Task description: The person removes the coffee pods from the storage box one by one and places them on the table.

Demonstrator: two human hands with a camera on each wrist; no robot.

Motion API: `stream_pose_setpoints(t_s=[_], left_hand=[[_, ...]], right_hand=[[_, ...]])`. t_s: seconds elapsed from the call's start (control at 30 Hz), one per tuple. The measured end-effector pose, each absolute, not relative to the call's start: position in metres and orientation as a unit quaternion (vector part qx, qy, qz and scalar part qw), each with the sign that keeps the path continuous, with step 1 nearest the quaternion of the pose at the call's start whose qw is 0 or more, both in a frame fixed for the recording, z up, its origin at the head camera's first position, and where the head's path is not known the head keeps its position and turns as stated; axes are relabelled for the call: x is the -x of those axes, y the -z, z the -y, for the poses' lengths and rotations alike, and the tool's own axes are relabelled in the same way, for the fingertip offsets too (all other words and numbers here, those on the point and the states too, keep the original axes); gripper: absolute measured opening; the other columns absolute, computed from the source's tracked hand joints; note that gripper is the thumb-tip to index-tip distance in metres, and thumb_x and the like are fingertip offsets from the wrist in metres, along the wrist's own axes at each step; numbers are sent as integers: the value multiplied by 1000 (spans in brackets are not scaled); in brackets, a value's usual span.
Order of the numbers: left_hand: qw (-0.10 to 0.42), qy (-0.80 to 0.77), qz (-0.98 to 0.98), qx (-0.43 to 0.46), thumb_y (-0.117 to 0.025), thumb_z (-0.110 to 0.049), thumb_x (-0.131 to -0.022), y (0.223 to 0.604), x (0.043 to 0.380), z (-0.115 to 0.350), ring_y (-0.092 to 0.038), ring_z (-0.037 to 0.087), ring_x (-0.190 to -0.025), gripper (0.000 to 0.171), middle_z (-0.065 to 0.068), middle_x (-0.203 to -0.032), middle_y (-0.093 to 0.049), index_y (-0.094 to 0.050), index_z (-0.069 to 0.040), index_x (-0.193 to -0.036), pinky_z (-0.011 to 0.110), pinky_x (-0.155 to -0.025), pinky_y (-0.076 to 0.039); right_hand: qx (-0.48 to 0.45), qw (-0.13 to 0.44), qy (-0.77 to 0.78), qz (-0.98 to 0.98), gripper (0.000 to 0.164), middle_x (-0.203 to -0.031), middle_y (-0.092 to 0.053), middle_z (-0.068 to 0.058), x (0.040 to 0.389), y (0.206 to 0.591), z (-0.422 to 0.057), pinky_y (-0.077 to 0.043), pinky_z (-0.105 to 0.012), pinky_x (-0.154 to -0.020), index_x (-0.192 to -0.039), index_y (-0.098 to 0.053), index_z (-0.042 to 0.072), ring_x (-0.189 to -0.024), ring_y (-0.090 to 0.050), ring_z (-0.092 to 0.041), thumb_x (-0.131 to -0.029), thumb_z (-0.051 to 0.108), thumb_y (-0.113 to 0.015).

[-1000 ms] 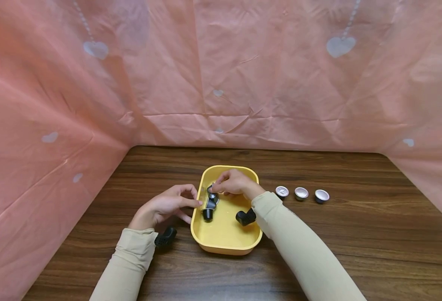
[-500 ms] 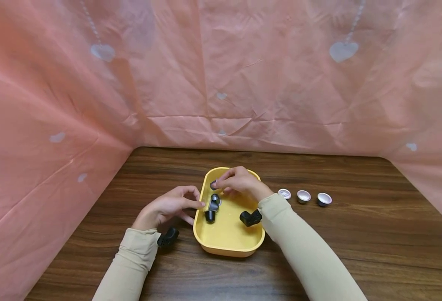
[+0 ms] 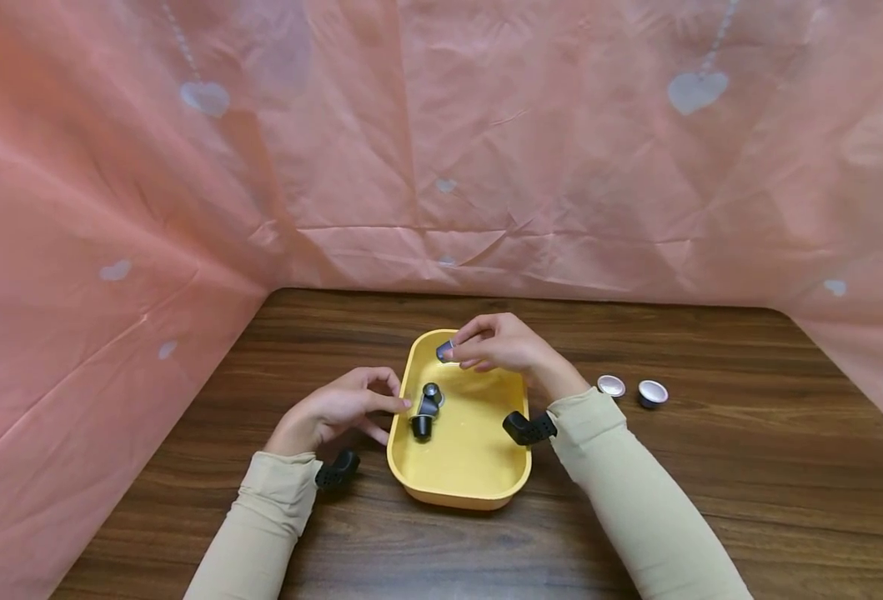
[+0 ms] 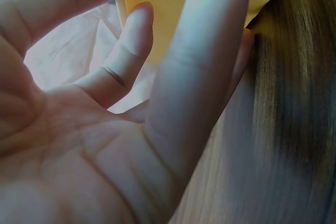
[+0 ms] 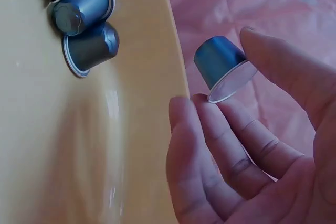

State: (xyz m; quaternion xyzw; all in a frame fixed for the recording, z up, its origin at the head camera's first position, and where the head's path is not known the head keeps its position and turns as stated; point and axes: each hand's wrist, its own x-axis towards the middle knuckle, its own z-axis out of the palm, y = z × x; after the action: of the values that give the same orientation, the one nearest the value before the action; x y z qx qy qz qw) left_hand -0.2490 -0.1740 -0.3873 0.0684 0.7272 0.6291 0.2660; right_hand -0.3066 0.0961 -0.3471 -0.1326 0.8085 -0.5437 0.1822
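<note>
A blue coffee capsule [image 5: 220,64] with a pale foil lid is pinched between the thumb and fingertips of my right hand [image 3: 503,342], above the far end of a yellow bin [image 3: 459,497]. The same hand [image 5: 252,145] shows in the right wrist view, with the capsule tilted beside the bin's edge. My left hand [image 3: 336,408] grips the bin's left rim, one fingertip over the edge and others against the outer wall [image 4: 163,19]. Three dark capsules [image 3: 428,406] lie clustered inside the bin along its left wall.
Two more capsules, a nearer one [image 3: 610,386] and a farther one [image 3: 652,393], stand lid up on the wooden table [image 3: 749,467] right of the bin; the right sleeve [image 3: 599,442] comes close to them. A pink cloth [image 3: 531,167] hangs behind and at the sides.
My right hand has lifted the blue capsule from the bin's left side and moved right and away with it. Its forearm now covers one table capsule. The left hand stays at the rim.
</note>
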Motion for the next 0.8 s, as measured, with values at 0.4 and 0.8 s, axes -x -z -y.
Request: stream_pose_setpoints(t_s=[0.4,0.8], left_hand=[[265,-629,-728,-70,-71,-5,-98,387,249,179,-71,21,-90,16,7,-102,-60,-56,-9,-92,43,-74,-70],[268,-626,-729,-72,-71,-6,-99,388,248,184,-70,19,-89,16,6,-103,-59,-57,-10,-92,45,-75,-70]], right_hand=[[156,172,588,-775,43,-107,-76,-7,290,342,-114,-64,-33,-87,-123,-71,1,-88,-76,-14,-85,13,-88],[148,176,622,-749,42,-105,-77,-4,278,353,-127,-64,-27,-80,-126,-69,-2,-87,-78,-14,-87,7,-85]])
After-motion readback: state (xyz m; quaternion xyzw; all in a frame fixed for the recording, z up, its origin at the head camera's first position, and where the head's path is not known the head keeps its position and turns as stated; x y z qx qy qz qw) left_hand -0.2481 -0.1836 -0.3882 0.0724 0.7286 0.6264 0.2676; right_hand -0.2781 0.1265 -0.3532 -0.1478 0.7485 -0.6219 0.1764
